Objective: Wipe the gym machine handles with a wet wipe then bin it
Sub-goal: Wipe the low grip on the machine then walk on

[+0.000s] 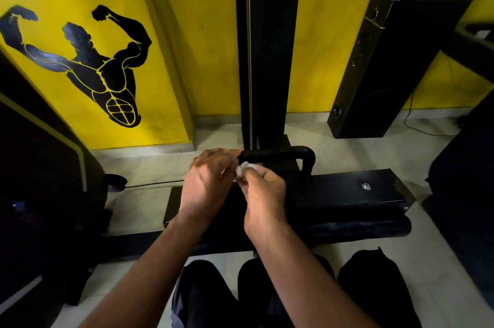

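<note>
left hand (211,180) and right hand (263,191) are both pinching a crumpled white wet wipe (244,167), sitting just under the free left end of the black bent-tube handle (280,153). black upright column (267,60) is standing close behind; pale floor (160,164) is lying open leftward.

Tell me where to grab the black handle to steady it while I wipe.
Grip the handle at its left end, coming from the left and above, where the left hand sits. The bar runs level there and bends down on the right, so this leaves the straight span free for the wet wipe pinched in the right hand.
</note>
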